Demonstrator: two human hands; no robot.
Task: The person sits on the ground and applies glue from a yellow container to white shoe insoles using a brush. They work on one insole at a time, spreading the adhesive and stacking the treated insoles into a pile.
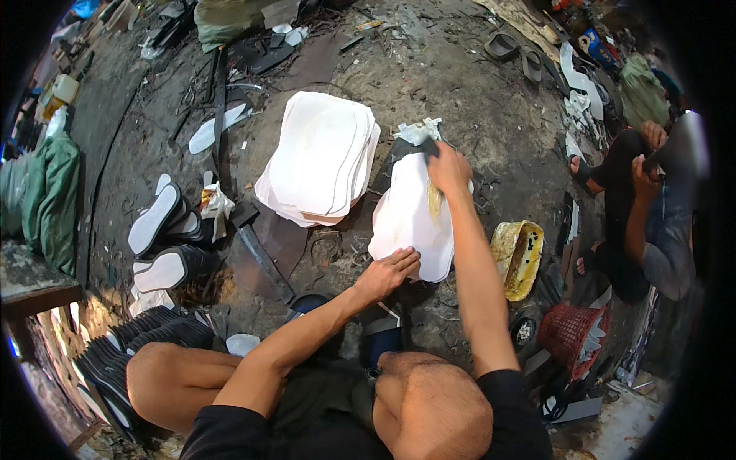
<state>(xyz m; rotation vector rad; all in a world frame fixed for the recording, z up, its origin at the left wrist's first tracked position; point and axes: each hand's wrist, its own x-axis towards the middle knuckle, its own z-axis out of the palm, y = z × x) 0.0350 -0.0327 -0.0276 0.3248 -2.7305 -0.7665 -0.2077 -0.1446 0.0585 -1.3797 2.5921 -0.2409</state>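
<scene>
- Right now: person sits low on a dirt floor, knees up, working a small stack of white sole-shaped sheets lying flat on the ground straight ahead.
- Left hand: fingers extended and spread, palm down, pressing the near edge of the top sheet. Not gripping anything, it just rests flat on the sheet. Looks like a hold-down so the sheet doesn't slide.
- Right hand: closed around a dark-handled tool, probably a brush, at the far end of the same stack. Tool head is mostly hidden by the hand, so I can't confirm the type. Yellowish streak on the sheet just below the hand, likely glue.
- Crumpled pale rag or paper just beyond the right hand, touching the far edge of the stack.
- Yellow tub, smeared inside, stands near the right forearm; probably kept there for reach.
- Bigger fanned pile of white sheets to the left of the working stack, apart from it. Kept separate, can't tell whether it's done or pending.
- Black soles with white inserts further left; a row of black soles packed on edge by the left knee.
- Red mesh basket lower right.
- Second person seated at the right edge, hands up by their own knees, not involved with this stack.
</scene>
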